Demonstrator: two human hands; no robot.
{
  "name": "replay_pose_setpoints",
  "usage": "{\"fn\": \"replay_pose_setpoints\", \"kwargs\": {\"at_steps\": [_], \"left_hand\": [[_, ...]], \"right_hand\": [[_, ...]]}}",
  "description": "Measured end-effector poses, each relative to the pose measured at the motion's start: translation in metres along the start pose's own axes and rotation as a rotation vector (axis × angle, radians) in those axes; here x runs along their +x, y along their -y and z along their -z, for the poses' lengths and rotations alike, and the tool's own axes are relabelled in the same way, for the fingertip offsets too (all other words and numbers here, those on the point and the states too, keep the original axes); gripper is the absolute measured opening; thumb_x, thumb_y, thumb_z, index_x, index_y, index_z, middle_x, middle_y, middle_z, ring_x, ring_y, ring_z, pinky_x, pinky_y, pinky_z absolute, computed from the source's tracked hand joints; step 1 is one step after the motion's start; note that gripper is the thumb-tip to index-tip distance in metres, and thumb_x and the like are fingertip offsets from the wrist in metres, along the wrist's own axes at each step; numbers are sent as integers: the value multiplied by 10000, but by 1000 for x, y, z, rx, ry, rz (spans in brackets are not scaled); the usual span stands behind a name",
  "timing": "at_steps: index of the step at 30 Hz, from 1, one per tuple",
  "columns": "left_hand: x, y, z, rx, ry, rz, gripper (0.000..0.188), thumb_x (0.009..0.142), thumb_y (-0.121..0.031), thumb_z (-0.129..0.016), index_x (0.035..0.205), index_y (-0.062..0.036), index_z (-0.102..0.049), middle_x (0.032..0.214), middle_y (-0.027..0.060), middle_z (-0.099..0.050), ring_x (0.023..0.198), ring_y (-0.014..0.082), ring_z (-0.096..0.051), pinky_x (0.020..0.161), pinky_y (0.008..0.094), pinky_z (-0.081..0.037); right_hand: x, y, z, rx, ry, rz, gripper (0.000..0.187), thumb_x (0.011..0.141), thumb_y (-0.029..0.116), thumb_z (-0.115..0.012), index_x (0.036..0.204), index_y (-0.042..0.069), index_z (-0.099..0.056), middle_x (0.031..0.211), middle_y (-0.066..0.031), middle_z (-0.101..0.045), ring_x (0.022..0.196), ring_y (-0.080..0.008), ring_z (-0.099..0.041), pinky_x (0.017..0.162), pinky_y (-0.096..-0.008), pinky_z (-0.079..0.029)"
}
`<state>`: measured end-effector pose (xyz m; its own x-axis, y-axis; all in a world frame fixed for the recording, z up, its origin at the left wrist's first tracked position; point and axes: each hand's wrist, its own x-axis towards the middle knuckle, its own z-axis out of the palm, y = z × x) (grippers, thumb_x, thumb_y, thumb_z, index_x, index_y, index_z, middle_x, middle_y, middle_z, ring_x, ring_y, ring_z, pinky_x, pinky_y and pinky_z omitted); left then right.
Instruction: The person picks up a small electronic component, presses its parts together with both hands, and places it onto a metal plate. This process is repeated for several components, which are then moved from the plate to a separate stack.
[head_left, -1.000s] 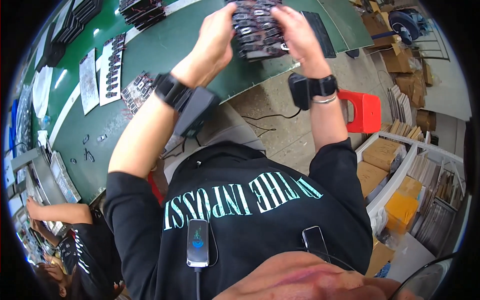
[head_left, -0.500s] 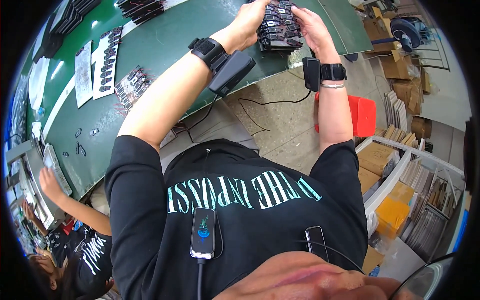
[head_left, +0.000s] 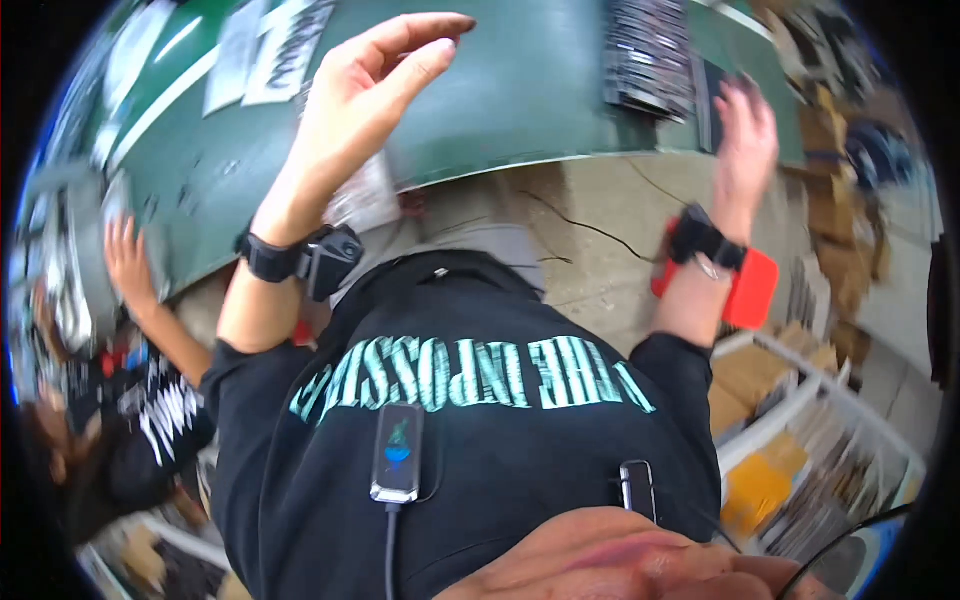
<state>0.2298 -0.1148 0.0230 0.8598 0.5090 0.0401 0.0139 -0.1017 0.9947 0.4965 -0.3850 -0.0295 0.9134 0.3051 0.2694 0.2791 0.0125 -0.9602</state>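
Note:
My left hand [head_left: 375, 90] is raised over the green table, thumb and fingers apart, holding nothing. Beside it lies a pale panel [head_left: 285, 50] with a row of small dark parts, and a plain pale panel [head_left: 236, 60] rests to its left. My right hand [head_left: 748, 135] is blurred at the table's right end, its fingers stretched out and apart, with nothing seen in it. A stack of boards [head_left: 648, 65] covered with small dark parts stands to the left of that hand. Between them sits a dark flat panel [head_left: 707, 100]. A pale, blurred item [head_left: 367, 195] is partly hidden behind my left forearm.
Several small black pieces [head_left: 187, 196] are scattered on the green table [head_left: 500, 110]. At the left, another person's hand [head_left: 128, 258] is by a grey machine [head_left: 70, 250]. A red stool [head_left: 752, 290] is below my right forearm, with cartons [head_left: 755, 385] and a white rack [head_left: 880, 415] farther right.
Both hands have come off the board stack and moved apart, left hand leftward, right hand to the right. The view has shifted, and the stack now appears farther right.

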Motion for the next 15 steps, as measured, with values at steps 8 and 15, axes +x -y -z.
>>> {"fn": "replay_pose_setpoints", "kwargs": {"at_steps": [8,15], "left_hand": [[-134,78,87,399,-527,-54,279,924,-142,-683,1173,-17,-694,1106,102,-727,1046,201,-677,958,296,-485],[-153,88,71,860,-291,-280,423,834,-190,-760,1225,-59,-663,1225,125,-669,1169,269,-624,1114,509,-360]], "right_hand": [[-79,32,-106,-50,488,-101,267,1015,124,-564,1213,-36,-645,1076,-108,-702,991,-157,-658,919,-291,-510],[-92,25,-228,-269,846,280,184,934,78,-655,1095,9,-711,1005,-72,-708,902,-160,-665,826,-277,-516]]}}
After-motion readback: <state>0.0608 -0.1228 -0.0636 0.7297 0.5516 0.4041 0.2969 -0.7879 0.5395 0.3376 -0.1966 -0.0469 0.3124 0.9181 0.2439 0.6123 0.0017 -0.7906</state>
